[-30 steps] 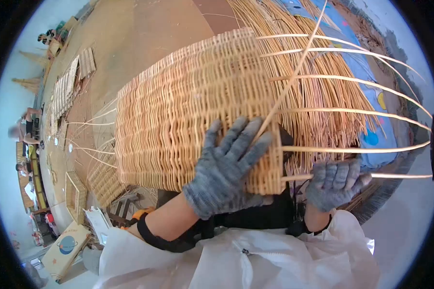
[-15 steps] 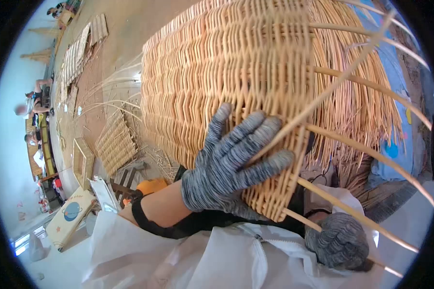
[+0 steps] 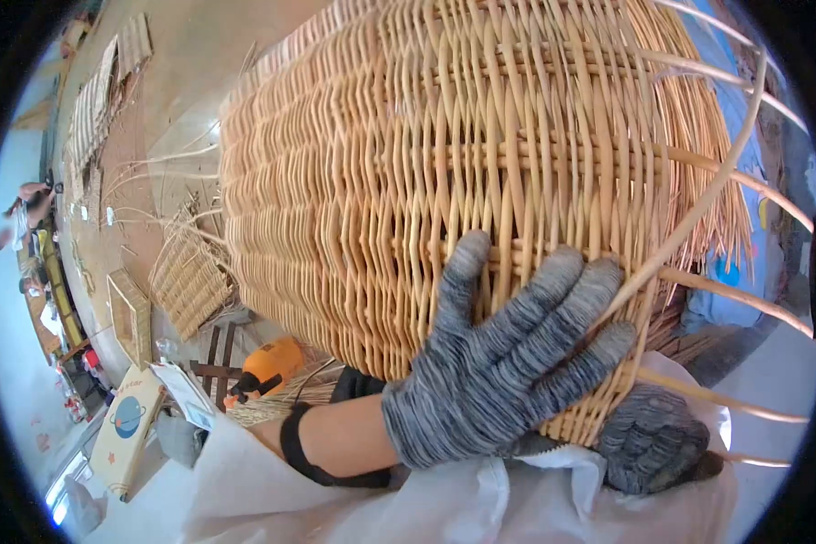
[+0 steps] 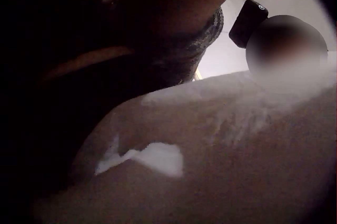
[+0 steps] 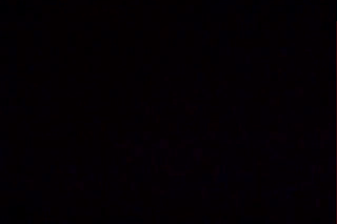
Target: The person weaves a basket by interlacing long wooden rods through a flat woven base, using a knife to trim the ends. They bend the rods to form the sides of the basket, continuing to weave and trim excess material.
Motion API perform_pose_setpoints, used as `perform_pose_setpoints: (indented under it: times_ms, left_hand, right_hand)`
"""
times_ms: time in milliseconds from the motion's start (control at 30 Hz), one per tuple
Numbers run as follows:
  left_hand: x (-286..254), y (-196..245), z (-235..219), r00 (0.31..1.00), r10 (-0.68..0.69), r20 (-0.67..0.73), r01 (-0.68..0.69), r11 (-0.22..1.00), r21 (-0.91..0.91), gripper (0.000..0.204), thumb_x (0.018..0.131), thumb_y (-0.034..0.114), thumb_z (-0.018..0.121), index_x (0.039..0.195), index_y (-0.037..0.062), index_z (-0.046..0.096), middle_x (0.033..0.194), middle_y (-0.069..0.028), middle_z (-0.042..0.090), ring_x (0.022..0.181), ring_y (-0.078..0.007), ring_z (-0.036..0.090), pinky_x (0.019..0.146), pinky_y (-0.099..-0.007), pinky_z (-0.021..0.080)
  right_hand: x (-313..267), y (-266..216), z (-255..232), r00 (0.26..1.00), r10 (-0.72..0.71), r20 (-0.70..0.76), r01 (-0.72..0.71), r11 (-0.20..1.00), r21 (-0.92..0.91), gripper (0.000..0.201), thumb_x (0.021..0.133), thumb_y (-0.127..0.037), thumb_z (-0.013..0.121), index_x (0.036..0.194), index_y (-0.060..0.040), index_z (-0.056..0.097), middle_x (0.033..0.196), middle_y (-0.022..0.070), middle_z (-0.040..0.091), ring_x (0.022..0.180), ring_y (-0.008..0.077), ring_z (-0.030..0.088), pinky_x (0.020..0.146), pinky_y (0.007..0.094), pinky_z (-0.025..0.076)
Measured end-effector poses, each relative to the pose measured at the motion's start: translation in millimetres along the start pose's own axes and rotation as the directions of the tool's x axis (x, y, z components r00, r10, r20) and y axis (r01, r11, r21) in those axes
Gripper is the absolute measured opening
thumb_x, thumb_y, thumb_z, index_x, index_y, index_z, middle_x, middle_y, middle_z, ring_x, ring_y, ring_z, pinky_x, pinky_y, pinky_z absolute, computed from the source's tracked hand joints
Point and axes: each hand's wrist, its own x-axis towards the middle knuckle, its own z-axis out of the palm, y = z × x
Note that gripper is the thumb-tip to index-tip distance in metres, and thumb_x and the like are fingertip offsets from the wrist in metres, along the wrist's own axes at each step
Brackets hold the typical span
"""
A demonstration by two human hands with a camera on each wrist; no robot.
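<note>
Wickerwork (image 3: 335, 181) under wide left hand (image 3: 494, 376), and, beside its near corner, right hand (image 3: 653, 442) in fist around one rod (image 3: 758, 461).

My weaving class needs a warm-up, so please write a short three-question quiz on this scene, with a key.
1. True or false: the left hand lies on the wicker panel with its fingers spread.

2. Multiple choice: what is the main colour of the sheet beside the bundle of loose rods?
A) Red
B) Blue
C) Black

3. Short answer: which hand is curled round a stake beside the panel's lower corner?

Key: 1. True. 2. B. 3. The right hand.
</note>
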Motion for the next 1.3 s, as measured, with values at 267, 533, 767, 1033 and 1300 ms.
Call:
perform_pose_setpoints:
  times_ms: [267,533,767,1033,1300]
  left_hand:
    - [2,17,-10,0.984,-0.163,0.071,0.162,0.987,0.016,0.061,0.077,0.039,0.054,0.130,0.0094,0.046,0.140,-0.0165,0.036,0.134,-0.0318,0.028,0.106,-0.0626,0.006]
    - [-12,39,4,0.994,-0.100,0.035,0.092,0.980,0.179,0.101,0.062,0.066,0.063,0.136,0.0040,0.035,0.145,-0.0192,0.025,0.137,-0.0341,0.019,0.106,-0.0630,-0.001]
    - [-17,32,-48,0.979,0.171,0.115,-0.097,0.876,-0.473,0.048,0.081,0.019,0.060,0.126,0.0085,0.049,0.120,-0.0142,0.049,0.113,-0.0283,0.046,0.100,-0.0448,0.032]
    - [102,42,20,0.642,0.753,0.145,-0.713,0.656,-0.249,0.049,0.073,0.038,0.066,0.116,0.0180,0.058,0.103,-0.0100,0.056,0.108,-0.0276,0.049,0.103,-0.0477,0.026]
    - [164,124,120,0.420,0.439,0.795,-0.752,0.658,0.034,0.074,0.075,0.072,0.046,0.134,0.0276,0.043,0.134,0.0013,0.048,0.124,-0.0256,0.042,0.104,-0.0575,0.019]
  right_hand:
    - [3,-5,11,0.976,-0.064,-0.207,0.022,0.980,-0.197,0.028,0.092,-0.029,0.050,0.072,-0.0116,0.044,0.056,0.0002,0.039,0.051,0.0155,0.046,0.059,0.0325,0.043]
    - [-31,-28,81,0.841,-0.238,-0.487,0.039,0.923,-0.384,0.030,0.094,-0.026,0.048,0.069,-0.0115,0.041,0.052,-0.0005,0.034,0.050,0.0156,0.043,0.060,0.0341,0.041]
    - [-27,-78,60,0.597,0.091,-0.797,-0.151,0.989,0.000,0.019,0.092,-0.026,0.050,0.080,-0.0123,0.045,0.055,-0.0047,0.032,0.047,0.0099,0.031,0.053,0.0308,0.039]
    - [-60,-118,2,0.211,0.164,-0.964,-0.349,0.934,0.082,0.028,0.092,-0.033,0.051,0.107,-0.0093,0.054,0.077,0.0032,0.061,0.073,0.0240,0.060,0.083,0.0444,0.048]
    - [-42,-2,97,0.309,0.579,-0.755,-0.838,0.541,0.072,0.031,0.089,-0.027,0.057,0.115,-0.0110,0.053,0.102,0.0080,0.061,0.098,0.0256,0.057,0.091,0.0408,0.045]
